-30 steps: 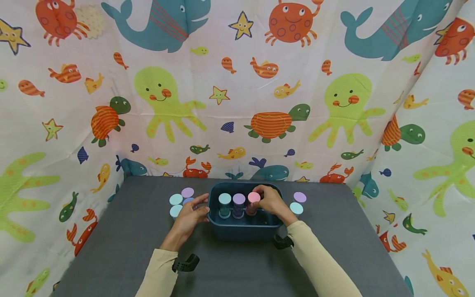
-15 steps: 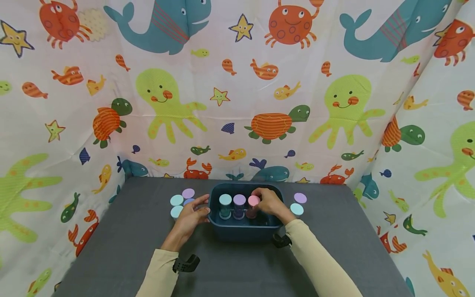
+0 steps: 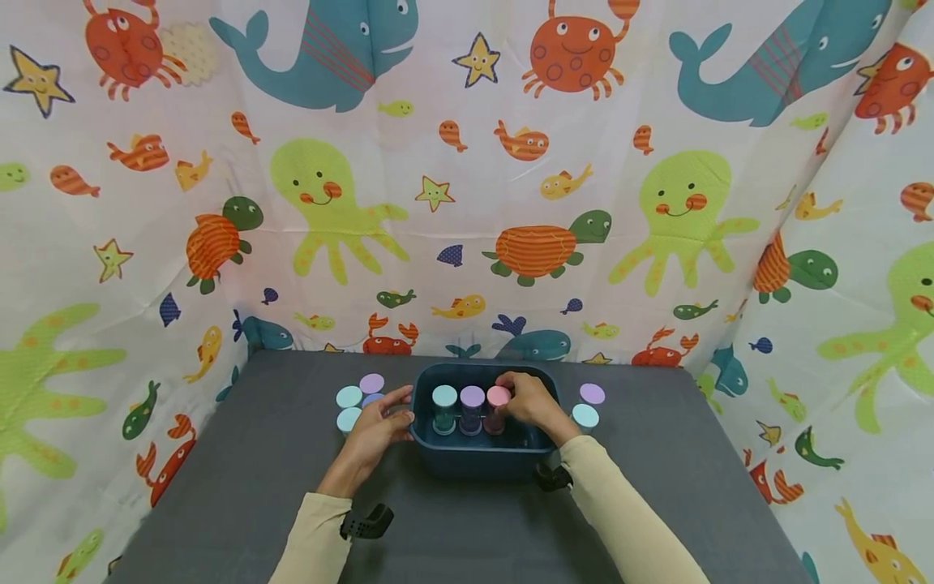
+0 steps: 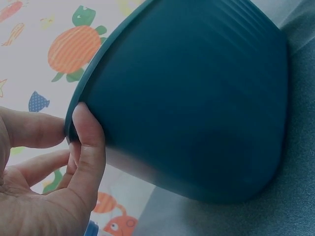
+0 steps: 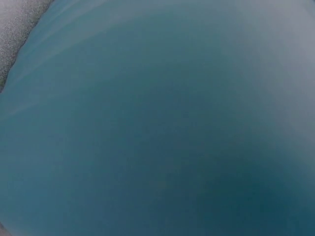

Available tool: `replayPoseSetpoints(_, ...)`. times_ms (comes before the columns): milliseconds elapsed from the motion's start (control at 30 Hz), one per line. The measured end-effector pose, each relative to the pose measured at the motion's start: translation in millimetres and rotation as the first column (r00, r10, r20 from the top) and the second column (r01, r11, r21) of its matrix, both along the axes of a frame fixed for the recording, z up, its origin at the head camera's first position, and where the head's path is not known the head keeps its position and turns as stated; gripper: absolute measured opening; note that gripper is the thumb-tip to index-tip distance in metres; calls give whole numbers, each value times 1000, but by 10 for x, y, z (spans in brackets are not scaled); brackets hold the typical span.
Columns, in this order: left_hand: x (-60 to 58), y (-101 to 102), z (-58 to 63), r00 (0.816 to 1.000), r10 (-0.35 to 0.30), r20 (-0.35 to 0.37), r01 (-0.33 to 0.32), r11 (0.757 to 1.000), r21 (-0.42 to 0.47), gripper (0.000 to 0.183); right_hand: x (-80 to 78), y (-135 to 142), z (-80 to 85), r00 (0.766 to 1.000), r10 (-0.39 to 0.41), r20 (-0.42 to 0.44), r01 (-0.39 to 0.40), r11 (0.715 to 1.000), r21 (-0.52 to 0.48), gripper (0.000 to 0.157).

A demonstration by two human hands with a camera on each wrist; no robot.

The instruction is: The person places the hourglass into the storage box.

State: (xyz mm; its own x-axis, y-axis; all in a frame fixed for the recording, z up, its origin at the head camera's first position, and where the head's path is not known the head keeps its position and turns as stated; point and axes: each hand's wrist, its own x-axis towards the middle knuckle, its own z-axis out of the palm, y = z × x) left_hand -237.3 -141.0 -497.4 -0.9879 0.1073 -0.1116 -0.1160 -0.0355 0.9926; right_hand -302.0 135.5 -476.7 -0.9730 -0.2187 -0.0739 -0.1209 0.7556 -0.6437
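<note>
Fingers [image 4: 89, 130] of the left hand [image 3: 374, 431] pinch the rim at the left end of a dark blue bin [image 3: 485, 466]. Right hand [image 3: 533, 403] reaches inside, fingers gripping a pink-lidded jar [image 3: 499, 397], its right side partly covered; can't tell if it touches the bin floor. Right wrist view: blurry bin wall fills most of it, hand out of frame. Left of the pink one, in a row in the bin: purple-lidded jar [image 3: 472, 397], then mint-lidded jar [image 3: 444, 397]; contents unclear. On the grey table [image 3: 255, 503], lidded items [image 3: 349, 397] left of the bin, one blue-topped, mostly behind the left hand; two more [image 3: 592, 394] at right, bodies hard to see. Sea-animal curtain [image 3: 467, 268] behind, cut off by frame.
</note>
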Motion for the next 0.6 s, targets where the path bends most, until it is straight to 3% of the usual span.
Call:
replayPoseSetpoints(267, -4, 9, 10, 1000, 10, 8, -10, 1000, -1, 50, 77, 37, 99, 999, -7, -54, 8, 1000, 10, 47)
replayPoseSetpoints(600, -4, 18, 5, 1000, 7, 6, -7, 1000, -6, 50, 241, 148, 174, 989, -52, -137, 42, 996, -78, 42)
